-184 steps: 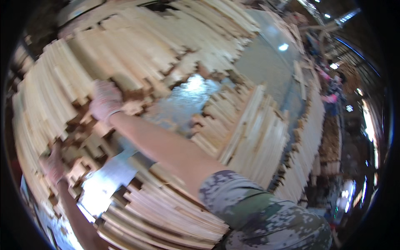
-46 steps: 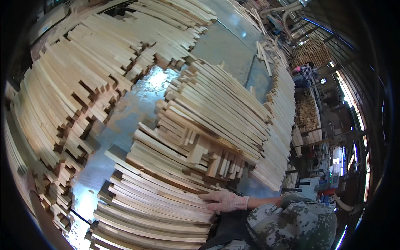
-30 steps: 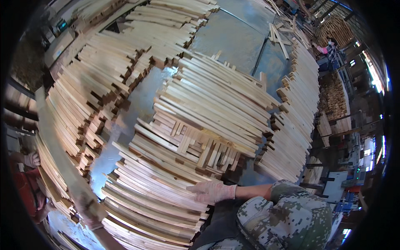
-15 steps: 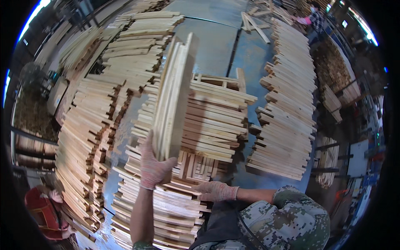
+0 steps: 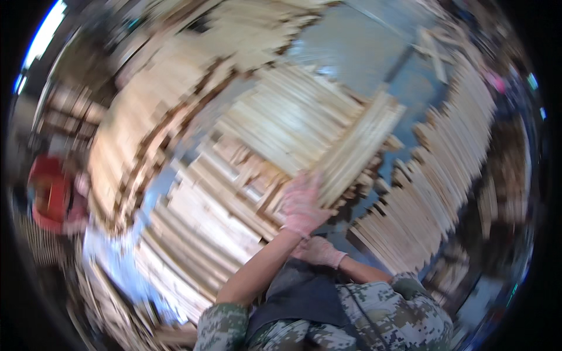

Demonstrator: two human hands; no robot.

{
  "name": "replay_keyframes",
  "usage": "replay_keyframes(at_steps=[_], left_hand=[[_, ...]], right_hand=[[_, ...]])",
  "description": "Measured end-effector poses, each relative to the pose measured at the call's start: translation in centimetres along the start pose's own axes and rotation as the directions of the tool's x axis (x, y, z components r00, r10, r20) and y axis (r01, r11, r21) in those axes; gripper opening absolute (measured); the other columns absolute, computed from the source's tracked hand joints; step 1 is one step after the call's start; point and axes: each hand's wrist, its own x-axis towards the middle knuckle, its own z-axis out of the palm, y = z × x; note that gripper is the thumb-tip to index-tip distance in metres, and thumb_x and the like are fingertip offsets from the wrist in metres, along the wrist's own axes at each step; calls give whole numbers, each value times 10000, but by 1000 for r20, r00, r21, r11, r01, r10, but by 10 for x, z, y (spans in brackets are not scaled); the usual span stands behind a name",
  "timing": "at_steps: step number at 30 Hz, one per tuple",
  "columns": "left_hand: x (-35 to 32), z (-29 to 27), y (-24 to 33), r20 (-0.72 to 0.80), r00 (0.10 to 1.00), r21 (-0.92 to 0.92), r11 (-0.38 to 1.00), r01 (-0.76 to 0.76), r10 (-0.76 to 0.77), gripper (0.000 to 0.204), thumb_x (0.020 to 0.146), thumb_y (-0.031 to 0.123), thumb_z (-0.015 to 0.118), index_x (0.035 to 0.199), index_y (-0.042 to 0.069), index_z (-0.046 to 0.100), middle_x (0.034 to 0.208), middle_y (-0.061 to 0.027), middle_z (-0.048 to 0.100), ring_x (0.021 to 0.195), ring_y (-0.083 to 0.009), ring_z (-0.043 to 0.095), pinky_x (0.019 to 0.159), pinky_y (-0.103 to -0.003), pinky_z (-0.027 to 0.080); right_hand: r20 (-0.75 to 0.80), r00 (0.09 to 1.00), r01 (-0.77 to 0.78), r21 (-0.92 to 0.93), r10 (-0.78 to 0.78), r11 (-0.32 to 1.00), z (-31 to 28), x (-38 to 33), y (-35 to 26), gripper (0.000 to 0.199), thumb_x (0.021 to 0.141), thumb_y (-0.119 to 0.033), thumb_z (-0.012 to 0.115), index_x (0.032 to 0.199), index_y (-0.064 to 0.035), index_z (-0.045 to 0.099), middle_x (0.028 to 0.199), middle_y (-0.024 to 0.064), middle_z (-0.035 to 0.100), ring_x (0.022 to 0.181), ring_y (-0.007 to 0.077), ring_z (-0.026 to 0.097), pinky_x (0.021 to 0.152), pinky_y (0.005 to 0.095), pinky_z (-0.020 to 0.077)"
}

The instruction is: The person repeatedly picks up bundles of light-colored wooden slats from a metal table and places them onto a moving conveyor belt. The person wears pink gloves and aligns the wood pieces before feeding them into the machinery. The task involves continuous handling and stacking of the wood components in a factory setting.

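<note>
- The step in hand looks like placing or squaring a bundle of wooden strips at the right edge of the middle stack, whose strips lie at an angle to it.
- The next move seems to call for lining the bundle up and easing it down evenly, so that loose strips do not slide apart; blur hides whether it already rests on the stack.
- The left hand, in a thin pale glove, appears to grasp the bundle's near end, fingers spread along the side toward the stack, so it is only partly closed.
- The right hand, gloved too, sits just below the left wrist, near the body; whether its fingers are curled or hold anything, I cannot tell.
- Around these 2 hands, the worktop carries a row of strips on the left, another on the right and a near stack in front of the dark apron.
</note>
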Motion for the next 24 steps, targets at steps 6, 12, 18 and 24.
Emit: replay_keyframes(at_steps=[6, 12, 18, 24], left_hand=[[-51, -16, -29, -165, 984, -30, 997, 64, -68, 1018, 805, 518, 854, 1644, 123, 435, 1682, -274, 382, 1567, -460, 354, 1305, -540, 274], [-183, 0, -101, -411, 722, -428, 817, 387, -557, 763, 914, 369, 824, 1541, 27, 556, 1563, -283, 538, 1503, -422, 479, 1284, -466, 359], [-388, 48, -230, -548, 135, -640, 518, 567, -826, 694, 922, 173, 857, 1517, -20, 556, 1509, -223, 596, 1411, -328, 569, 1214, -403, 445], [-534, 38, -286, -391, -211, -811, 227, 540, -896, 818, 934, 264, 848, 1593, -42, 473, 1583, -257, 532, 1481, -367, 507, 1262, -411, 379]], right_hand=[[-156, 987, 41, -43, -48, 998, 48, 19, 13, 424, 1068, -388, 560, 1364, -112, 686, 1362, 156, 717, 1232, 334, 700, 1037, 478, 551], [258, 951, -259, 366, 170, 894, -46, 44, -60, 592, 974, -369, 702, 1460, -36, 640, 1297, 248, 735, 1238, 382, 703, 1037, 459, 547], [178, 978, -109, -18, 110, 994, 46, 137, -99, 786, 1000, -485, 644, 1640, -78, 436, 1572, 224, 568, 1457, 397, 529, 1205, 479, 435], [-18, 989, -147, -235, 147, 961, 102, 215, -179, 971, 999, -520, 653, 1747, -134, 167, 1771, 214, 295, 1651, 364, 244, 1321, 504, 268]])
